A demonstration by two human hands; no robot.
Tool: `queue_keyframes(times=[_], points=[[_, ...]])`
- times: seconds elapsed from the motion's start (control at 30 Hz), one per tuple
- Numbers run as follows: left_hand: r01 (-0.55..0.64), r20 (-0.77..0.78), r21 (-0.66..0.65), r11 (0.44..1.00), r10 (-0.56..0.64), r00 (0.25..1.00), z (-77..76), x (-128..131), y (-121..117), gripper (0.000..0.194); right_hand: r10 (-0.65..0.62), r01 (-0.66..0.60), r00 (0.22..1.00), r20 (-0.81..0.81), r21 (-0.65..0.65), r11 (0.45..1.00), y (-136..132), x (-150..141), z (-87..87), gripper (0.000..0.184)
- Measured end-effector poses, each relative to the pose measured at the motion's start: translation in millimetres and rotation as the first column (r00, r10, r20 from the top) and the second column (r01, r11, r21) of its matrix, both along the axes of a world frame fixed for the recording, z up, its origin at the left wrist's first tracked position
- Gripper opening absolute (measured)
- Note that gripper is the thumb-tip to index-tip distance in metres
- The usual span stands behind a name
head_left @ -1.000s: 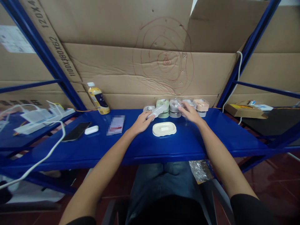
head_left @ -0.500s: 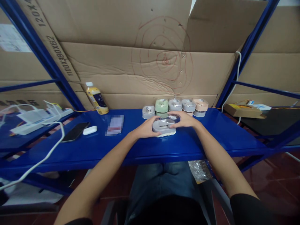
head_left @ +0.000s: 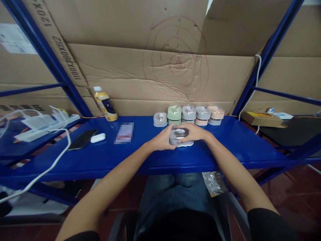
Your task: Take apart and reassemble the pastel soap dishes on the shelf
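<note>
Between my hands, near the middle of the blue table, is a small grey box with a clear lid (head_left: 179, 133). My left hand (head_left: 164, 139) is curled round its left side, thumb low at the front. From the right, my right hand (head_left: 195, 131) grips it, with the thumb against the front and the fingers behind. The lid lies over the box's top. A pale, wavy-edged piece (head_left: 187, 144) shows under the box. Just beyond stand similar lidded boxes: a single grey one (head_left: 160, 119), then stacks in green (head_left: 174, 113), grey and peach (head_left: 216, 113).
On the left of the blue table (head_left: 140, 160) are a yellow bottle (head_left: 106, 106), a blurred-out flat item (head_left: 124, 133), a white earphone case (head_left: 98, 138) and a black phone (head_left: 82, 139). A white cable (head_left: 56, 160) hangs at far left. Cardboard (head_left: 120, 73) walls the back.
The clear lid, earlier raised and tilted over the grey box, now lies on its top. Both hands have drawn closer together around it. The view has shifted slightly.
</note>
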State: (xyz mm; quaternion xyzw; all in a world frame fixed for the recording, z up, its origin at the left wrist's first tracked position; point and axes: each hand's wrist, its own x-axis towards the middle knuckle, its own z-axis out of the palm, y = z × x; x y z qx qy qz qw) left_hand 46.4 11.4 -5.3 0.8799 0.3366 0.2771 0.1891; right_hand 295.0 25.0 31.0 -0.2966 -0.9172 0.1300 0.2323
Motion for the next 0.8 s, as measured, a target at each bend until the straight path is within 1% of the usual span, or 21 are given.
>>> queue_keyframes(times=[0.17, 0.27, 0.37, 0.4, 0.47, 0.5, 0.53, 0.57, 0.6, 0.63, 0.67, 0.7, 0.73, 0.77, 0.8], points=[[0.046, -0.004, 0.023, 0.999, -0.046, 0.999, 1.2, -0.7, 3.0, 0.115, -0.021, 0.021, 1.0, 0.015, -0.005, 1.0, 0.0, -2.5, -3.0, 0.083], [0.068, -0.019, 0.015, 0.998, -0.068, 0.998, 4.3, -2.1, 4.4, 0.111, -0.052, 0.053, 0.998, 0.018, -0.037, 0.998, -1.9, -5.6, -4.3, 0.087], [0.057, -0.002, 0.034, 0.998, -0.057, 0.998, 9.3, -5.1, 3.7, 0.107, -0.066, 0.064, 0.997, -0.026, -0.073, 0.995, -3.3, -6.7, -3.1, 0.091], [0.042, 0.009, 0.049, 0.998, -0.042, 0.999, 11.8, -6.9, 3.0, 0.104, -0.079, 0.074, 0.995, -0.066, -0.08, 0.994, -3.1, -5.7, -1.7, 0.087], [-0.013, 0.045, 0.094, 0.996, 0.009, 0.999, 18.6, -12.5, 2.0, 0.097, -0.14, 0.128, 0.97, -0.201, -0.07, 0.989, -1.2, -0.9, 3.1, 0.07], [-0.049, 0.077, 0.117, 0.992, 0.04, 0.996, 22.7, -16.2, 2.1, 0.093, -0.186, 0.178, 0.939, -0.288, -0.054, 0.983, 0.7, 3.3, 6.3, 0.061], [-0.102, 0.125, 0.142, 0.985, 0.084, 0.989, 27.1, -20.2, 3.0, 0.088, -0.238, 0.245, 0.892, -0.383, -0.031, 0.969, 3.4, 8.9, 9.8, 0.056], [-0.176, 0.189, 0.164, 0.971, 0.144, 0.971, 31.6, -24.4, 5.0, 0.084, -0.292, 0.33, 0.829, -0.476, -0.005, 0.944, 6.9, 15.9, 13.2, 0.055], [-0.277, 0.267, 0.179, 0.944, 0.224, 0.937, 36.1, -28.3, 8.3, 0.081, -0.347, 0.428, 0.753, -0.559, 0.016, 0.903, 11.4, 24.5, 16.2, 0.055], [-0.397, 0.345, 0.179, 0.9, 0.32, 0.882, 40.3, -31.7, 13.0, 0.079, -0.408, 0.543, 0.659, -0.632, 0.024, 0.84, 16.7, 34.7, 18.6, 0.054], [-0.525, 0.409, 0.158, 0.836, 0.428, 0.806, 44.2, -34.4, 18.8, 0.078, -0.474, 0.663, 0.548, -0.689, 0.013, 0.749, 22.8, 46.5, 20.0, 0.053], [-0.64, 0.444, 0.119, 0.759, 0.535, 0.718, 47.7, -35.9, 25.7, 0.078, -0.536, 0.774, 0.42, -0.733, -0.018, 0.633, 29.6, 59.6, 20.3, 0.052], [-0.725, 0.444, 0.071, 0.685, 0.63, 0.638, 50.8, -36.3, 33.2, 0.079, -0.586, 0.864, 0.276, -0.762, -0.07, 0.499, 36.8, 74.0, 19.3, 0.05], [-0.785, 0.416, 0.026, 0.619, 0.707, 0.572, 53.4, -35.4, 40.8, 0.079, -0.622, 0.923, 0.131, -0.772, -0.133, 0.36, 44.3, 89.1, 16.8, 0.048], [-0.816, 0.368, -0.003, 0.579, 0.759, 0.537, 55.5, -33.3, 48.1, 0.079, -0.639, 0.949, 0.007, -0.769, -0.196, 0.246, 51.7, 104.6, 12.8, 0.045]])
